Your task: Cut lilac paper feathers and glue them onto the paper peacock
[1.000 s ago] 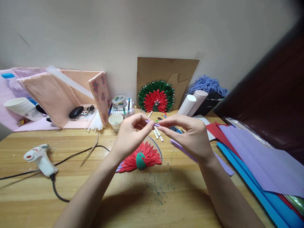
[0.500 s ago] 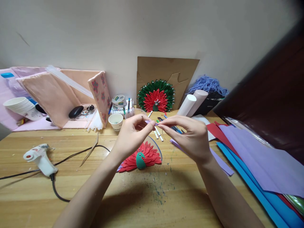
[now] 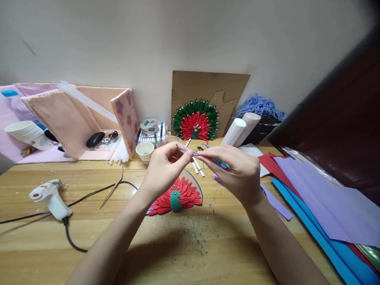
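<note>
Raised above the table, a small purple paper or felt piece (image 3: 194, 153) is pinched at both ends. My left hand (image 3: 169, 162) closes thumb and finger on its left end; my right hand (image 3: 233, 166) grips the right end the same way. Fingertips cover most of the piece. Below them lies a peacock craft (image 3: 176, 200) with a green body and red petals on a round backing, partly hidden by my left wrist. Purple strips (image 3: 276, 204) lie under and beside my right forearm.
At left are a white glue gun (image 3: 52, 198) with its black cord, tweezers (image 3: 114, 188) and a paper cup (image 3: 145, 152). Coloured sheets (image 3: 326, 198) are stacked at right. Behind stand a cardboard panel (image 3: 208, 85), a green-and-red peacock (image 3: 195, 118) and white rolls (image 3: 234, 132). Markers (image 3: 198, 168) lie mid-table.
Both hands keep their pinch on the purple piece. My right hand's fingers have closed together slightly, and a little more of the piece shows between the fingertips.
</note>
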`<state>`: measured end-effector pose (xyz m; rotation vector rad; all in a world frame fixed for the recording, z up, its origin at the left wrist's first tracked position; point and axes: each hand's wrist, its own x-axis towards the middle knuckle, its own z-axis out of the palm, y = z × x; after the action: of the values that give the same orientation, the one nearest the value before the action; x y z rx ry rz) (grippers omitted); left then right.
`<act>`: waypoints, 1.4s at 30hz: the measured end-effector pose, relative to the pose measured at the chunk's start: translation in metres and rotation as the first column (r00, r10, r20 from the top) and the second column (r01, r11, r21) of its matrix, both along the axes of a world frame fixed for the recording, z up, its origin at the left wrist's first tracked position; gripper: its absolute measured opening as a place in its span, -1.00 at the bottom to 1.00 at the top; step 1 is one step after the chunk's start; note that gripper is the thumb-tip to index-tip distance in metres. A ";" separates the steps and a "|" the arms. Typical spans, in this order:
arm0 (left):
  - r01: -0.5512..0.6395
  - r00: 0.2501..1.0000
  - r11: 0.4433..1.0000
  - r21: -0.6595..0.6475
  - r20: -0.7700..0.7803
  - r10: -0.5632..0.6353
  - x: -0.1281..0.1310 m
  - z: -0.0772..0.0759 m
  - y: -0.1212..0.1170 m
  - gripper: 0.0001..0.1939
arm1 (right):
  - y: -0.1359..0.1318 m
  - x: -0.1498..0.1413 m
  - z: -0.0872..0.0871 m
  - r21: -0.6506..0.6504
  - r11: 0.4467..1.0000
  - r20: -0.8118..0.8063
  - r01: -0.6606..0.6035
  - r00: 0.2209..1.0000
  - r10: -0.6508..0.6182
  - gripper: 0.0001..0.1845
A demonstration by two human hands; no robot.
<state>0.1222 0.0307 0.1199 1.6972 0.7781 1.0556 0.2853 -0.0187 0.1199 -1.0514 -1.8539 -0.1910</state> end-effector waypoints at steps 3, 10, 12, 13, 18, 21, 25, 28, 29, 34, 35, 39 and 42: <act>-0.001 1.000 1.000 -0.007 0.002 0.001 0.000 0.000 0.000 -0.82 | 0.001 0.000 -0.001 0.027 1.000 0.037 0.009 0.999 -0.010 -0.83; -0.028 0.999 1.000 -0.009 0.029 0.028 0.001 0.000 0.000 -0.81 | 0.002 -0.002 -0.003 0.078 0.997 0.071 0.012 0.997 -0.018 -0.86; -0.040 0.998 0.999 -0.014 0.048 0.041 0.001 0.001 0.001 -0.81 | 0.002 -0.003 -0.003 0.073 0.997 0.068 0.027 0.997 -0.032 -0.88; -0.048 0.997 0.999 -0.013 0.053 0.049 0.001 0.001 0.001 -0.81 | 0.002 -0.004 -0.003 0.071 0.997 0.063 0.035 0.997 -0.040 -0.88; -0.081 0.995 0.997 0.007 0.059 0.080 0.000 0.003 0.003 -0.79 | 0.001 -0.007 -0.004 0.068 0.996 0.044 0.053 0.997 -0.056 -0.89; -0.066 0.995 0.998 -0.018 0.068 0.067 0.001 0.002 0.002 -0.80 | 0.002 -0.008 -0.005 0.091 0.994 0.043 0.067 0.997 -0.071 -0.90; -0.040 0.996 0.998 -0.050 0.072 0.044 0.003 -0.003 0.001 -0.81 | 0.003 -0.009 -0.006 0.127 0.990 0.045 0.068 0.996 -0.074 -0.92; -0.031 0.998 0.998 -0.050 0.062 0.034 0.004 -0.005 0.000 -0.79 | 0.004 -0.010 -0.006 0.129 0.989 0.051 0.066 0.996 -0.073 -0.93; -0.029 0.998 0.998 -0.052 0.060 0.032 0.004 -0.006 0.000 -0.78 | 0.004 -0.010 -0.005 0.129 0.990 0.050 0.065 0.996 -0.072 -0.93; -0.014 0.996 0.996 -0.084 0.092 0.021 0.003 -0.006 0.001 -0.77 | 0.004 -0.011 -0.005 0.124 0.991 0.022 0.055 0.998 -0.058 -0.93; -0.008 0.995 0.996 -0.093 0.101 0.017 0.003 -0.006 0.001 -0.77 | 0.003 -0.011 -0.005 0.117 0.992 0.012 0.053 0.998 -0.055 -0.93; 0.029 0.992 0.991 -0.131 0.125 -0.013 0.003 -0.003 0.001 -0.80 | 0.003 -0.010 -0.005 0.084 0.996 -0.034 0.040 0.999 -0.038 -0.92; 0.044 0.990 0.988 -0.149 0.136 -0.023 0.003 0.001 0.000 -0.83 | 0.003 -0.011 -0.005 0.075 0.996 -0.051 0.038 0.998 -0.035 -0.91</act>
<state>0.1251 0.0310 0.1206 1.4900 0.7225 1.0485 0.2747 -0.0156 0.1150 -1.0295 -1.7707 -0.2528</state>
